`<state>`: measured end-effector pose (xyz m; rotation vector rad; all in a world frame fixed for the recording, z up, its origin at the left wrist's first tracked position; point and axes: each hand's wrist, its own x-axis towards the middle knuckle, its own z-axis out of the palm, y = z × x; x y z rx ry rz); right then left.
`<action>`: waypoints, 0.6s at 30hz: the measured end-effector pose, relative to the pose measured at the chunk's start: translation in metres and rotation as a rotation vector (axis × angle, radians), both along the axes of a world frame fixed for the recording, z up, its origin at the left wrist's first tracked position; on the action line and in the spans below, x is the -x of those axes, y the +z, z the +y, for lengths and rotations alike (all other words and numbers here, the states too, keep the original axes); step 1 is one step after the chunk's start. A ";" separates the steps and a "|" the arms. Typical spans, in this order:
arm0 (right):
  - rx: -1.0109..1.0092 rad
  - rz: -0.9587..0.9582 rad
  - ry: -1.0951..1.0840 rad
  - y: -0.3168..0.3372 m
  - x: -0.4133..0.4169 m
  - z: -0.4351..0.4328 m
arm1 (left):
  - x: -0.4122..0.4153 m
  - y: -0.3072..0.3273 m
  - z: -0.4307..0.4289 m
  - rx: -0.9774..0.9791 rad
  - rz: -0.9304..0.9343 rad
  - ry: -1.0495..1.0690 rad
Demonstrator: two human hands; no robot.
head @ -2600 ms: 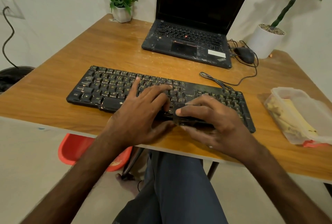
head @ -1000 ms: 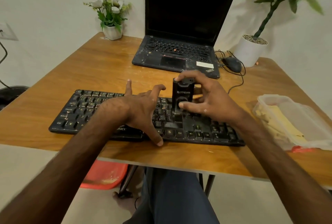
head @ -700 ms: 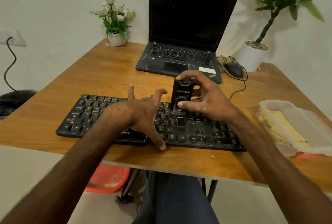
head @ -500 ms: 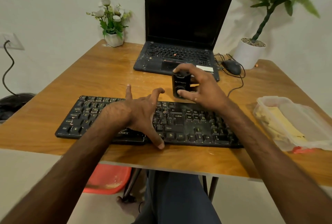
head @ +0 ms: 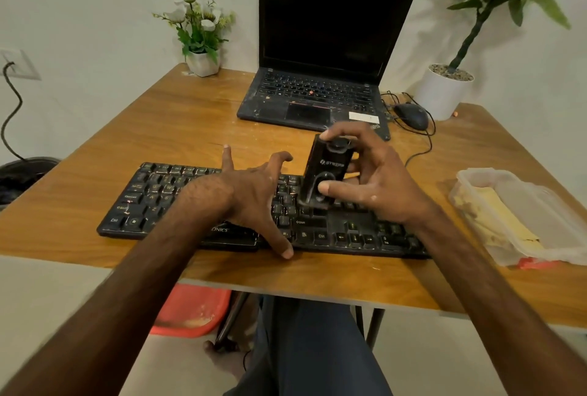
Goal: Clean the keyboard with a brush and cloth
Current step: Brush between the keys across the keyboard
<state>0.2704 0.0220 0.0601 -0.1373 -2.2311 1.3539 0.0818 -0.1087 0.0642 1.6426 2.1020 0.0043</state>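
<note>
Here the right hand [head: 378,187] grips the brush [head: 327,170], beside the left hand [head: 251,201].

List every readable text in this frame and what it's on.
"ONICS": front edge of the keyboard, start hidden under the left hand.
"Ctrl", "Shift": keyboard keys.
Brand on the brush in the right hand: blurred, unreadable.
White sticker on the laptop: too small to read.
Other key legends: too small.
</note>
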 end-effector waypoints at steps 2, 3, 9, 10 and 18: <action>-0.049 -0.065 0.048 -0.006 -0.003 -0.010 | 0.001 -0.001 0.001 -0.004 0.007 -0.008; -0.107 -0.085 0.017 -0.008 -0.001 -0.011 | 0.001 -0.001 0.001 -0.005 0.008 -0.012; -0.338 -0.087 -0.212 -0.001 0.018 0.009 | 0.001 -0.001 -0.003 -0.023 0.006 -0.012; -0.271 -0.095 -0.173 -0.002 0.016 0.007 | 0.001 -0.002 -0.002 -0.022 0.013 -0.013; -0.171 -0.059 -0.287 -0.006 0.007 0.009 | 0.003 -0.003 -0.005 -0.041 0.015 -0.017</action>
